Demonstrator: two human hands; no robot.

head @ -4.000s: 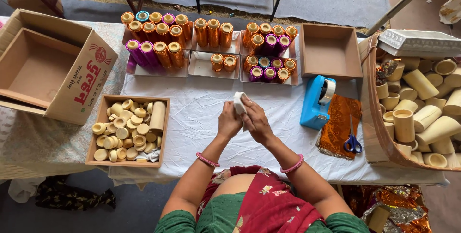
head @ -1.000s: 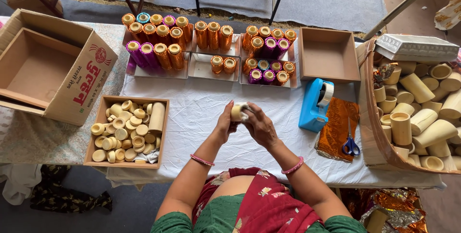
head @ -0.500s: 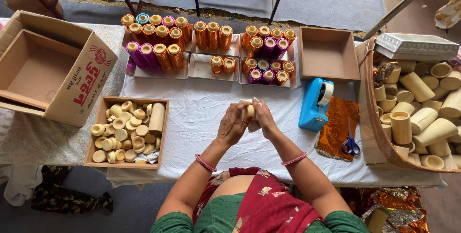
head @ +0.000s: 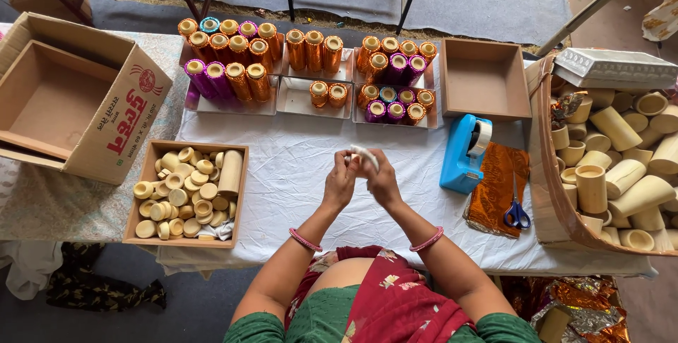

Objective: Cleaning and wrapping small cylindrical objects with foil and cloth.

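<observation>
Both hands meet above the white cloth near the middle of the table. My left hand [head: 340, 182] and my right hand [head: 382, 177] together grip a small pale cylinder [head: 363, 155], whose whitish end shows between the fingertips. Each wrist wears a pink bangle. A wooden tray [head: 143, 201] of pale round lids lies to the left of my hands. A blue tape dispenser [head: 465, 154] stands to the right, beside orange foil sheets [head: 497, 186] with blue-handled scissors [head: 516, 212] on them.
Trays of foil-wrapped cylinders [head: 236, 72] in orange, purple and teal line the far side. An empty brown box [head: 484, 79] sits at the back right, an open cardboard carton [head: 63, 98] at left, and a basket [head: 553, 194] of bare pale cylinders at right.
The hands have stayed close together and kept turning the small cylinder between them; its pale end now points up and right. Nothing else on the table has moved.
</observation>
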